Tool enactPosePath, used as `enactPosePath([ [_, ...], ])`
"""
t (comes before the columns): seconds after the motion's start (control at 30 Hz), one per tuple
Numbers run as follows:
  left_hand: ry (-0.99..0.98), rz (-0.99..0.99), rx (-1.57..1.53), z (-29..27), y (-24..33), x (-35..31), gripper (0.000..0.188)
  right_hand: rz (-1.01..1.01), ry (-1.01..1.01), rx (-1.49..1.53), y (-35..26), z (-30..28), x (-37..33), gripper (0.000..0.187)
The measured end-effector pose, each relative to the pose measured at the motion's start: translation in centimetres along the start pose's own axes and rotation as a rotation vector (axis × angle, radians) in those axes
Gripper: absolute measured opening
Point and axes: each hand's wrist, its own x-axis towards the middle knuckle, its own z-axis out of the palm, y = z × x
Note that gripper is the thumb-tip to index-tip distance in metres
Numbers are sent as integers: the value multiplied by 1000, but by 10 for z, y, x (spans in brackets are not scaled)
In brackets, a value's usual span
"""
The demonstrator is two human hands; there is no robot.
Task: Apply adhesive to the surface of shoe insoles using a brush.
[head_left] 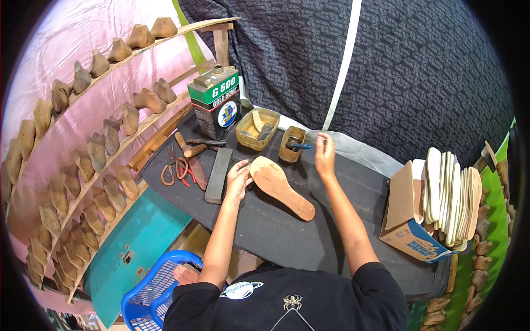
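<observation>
My left hand (238, 179) grips the wide end of a tan shoe sole (284, 186) by its left edge. The sole lies slantwise above the dark table, its narrow end toward the lower right, with a rough, darker patch near the wide end. My right hand (324, 153) is raised, fingers stretched upward, and appears to hold nothing. Just left of it, a blue-handled tool (300, 146) rests in a small, stained container (289, 153), its working end hidden inside. Beside my left hand lies a long grey block (218, 175).
Behind stand a green-and-black metal can (214, 105) and a yellowish tub (255, 140). Pincers (181, 168) and a hammer (189, 150) lie at left. A cardboard box (398, 204) of soles (450, 193) stands right. Shelves of wooden lasts (111, 138) line the left; a blue basket (149, 298) sits below.
</observation>
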Motion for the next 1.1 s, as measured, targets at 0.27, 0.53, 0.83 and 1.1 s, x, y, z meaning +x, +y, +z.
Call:
enactPosePath([
  [0.27, -54, 99, 28, 10, 43, -40, 32, 105, -215, 575, -80, 4, -4, 12],
  [0.53, -13, 266, 136, 23, 91, -126, 31, 378, -806, 785, -124, 24, -26, 20],
  [0.83, 162, 402, 267, 34, 117, -252, 23, 360, -1235, 988, -205, 15, -75, 25],
  [1.1, 339, 452, 280, 16, 112, -352, 23, 332, -1542, 1043, -256, 11, -136, 27],
])
